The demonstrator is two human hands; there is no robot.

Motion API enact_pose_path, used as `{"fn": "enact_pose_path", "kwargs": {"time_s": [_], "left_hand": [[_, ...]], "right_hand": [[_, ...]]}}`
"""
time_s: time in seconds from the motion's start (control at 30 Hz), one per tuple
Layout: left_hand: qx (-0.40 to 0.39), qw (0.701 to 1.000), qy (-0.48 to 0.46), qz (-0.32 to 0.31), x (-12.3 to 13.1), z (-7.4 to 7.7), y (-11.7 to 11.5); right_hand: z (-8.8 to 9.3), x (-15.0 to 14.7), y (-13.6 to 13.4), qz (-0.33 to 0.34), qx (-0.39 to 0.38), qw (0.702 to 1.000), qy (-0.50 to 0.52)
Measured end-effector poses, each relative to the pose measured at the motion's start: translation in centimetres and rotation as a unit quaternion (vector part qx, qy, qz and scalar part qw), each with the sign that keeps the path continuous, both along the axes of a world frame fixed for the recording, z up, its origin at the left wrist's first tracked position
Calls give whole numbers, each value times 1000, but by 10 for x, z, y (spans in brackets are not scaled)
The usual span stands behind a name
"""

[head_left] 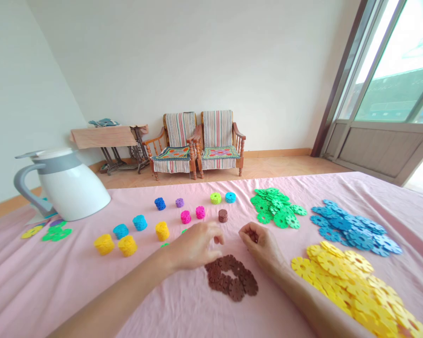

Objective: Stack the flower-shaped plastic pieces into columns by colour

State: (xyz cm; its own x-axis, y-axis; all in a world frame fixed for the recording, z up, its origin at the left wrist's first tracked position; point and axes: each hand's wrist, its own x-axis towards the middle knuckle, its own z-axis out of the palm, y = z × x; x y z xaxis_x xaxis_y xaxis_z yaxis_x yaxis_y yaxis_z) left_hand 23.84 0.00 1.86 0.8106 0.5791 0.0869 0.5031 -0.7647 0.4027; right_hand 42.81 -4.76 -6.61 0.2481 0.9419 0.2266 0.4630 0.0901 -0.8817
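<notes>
My left hand [199, 245] hovers at the upper left edge of a loose pile of brown snowflake discs [236, 288]. Its fingers are bent, with a gap between them and the thumb, and nothing shows in it. Above and right of that pile, my right hand [262, 243] is closed, with dark brown snowflake discs partly showing between its curled fingers; how many is hidden. A short brown stack [223, 216] stands upright just beyond both hands. Left of it are two magenta stacks [185, 217]. Small green discs [165, 244] are partly covered by my left forearm.
On the pink cloth [155, 300] lie loose green [277, 206], blue [352, 227] and yellow discs [356, 281] at right. Several yellow [127, 246], blue [140, 222], purple [179, 202] and lime stacks [215, 198] stand left and beyond. A white jug [74, 188] stands far left.
</notes>
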Motion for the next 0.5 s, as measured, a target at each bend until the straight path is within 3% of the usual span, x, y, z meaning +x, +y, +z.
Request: {"fn": "enact_pose_path", "kwargs": {"time_s": [0.2, 0.5], "left_hand": [[-24, 998, 59, -29, -18, 0, -24], [-83, 995, 40, -43, -28, -13, -30]], "right_hand": [[-2, 0, 1, 2, 0, 1000, -5], [-1, 0, 0, 1, -6, 1000, -15]]}}
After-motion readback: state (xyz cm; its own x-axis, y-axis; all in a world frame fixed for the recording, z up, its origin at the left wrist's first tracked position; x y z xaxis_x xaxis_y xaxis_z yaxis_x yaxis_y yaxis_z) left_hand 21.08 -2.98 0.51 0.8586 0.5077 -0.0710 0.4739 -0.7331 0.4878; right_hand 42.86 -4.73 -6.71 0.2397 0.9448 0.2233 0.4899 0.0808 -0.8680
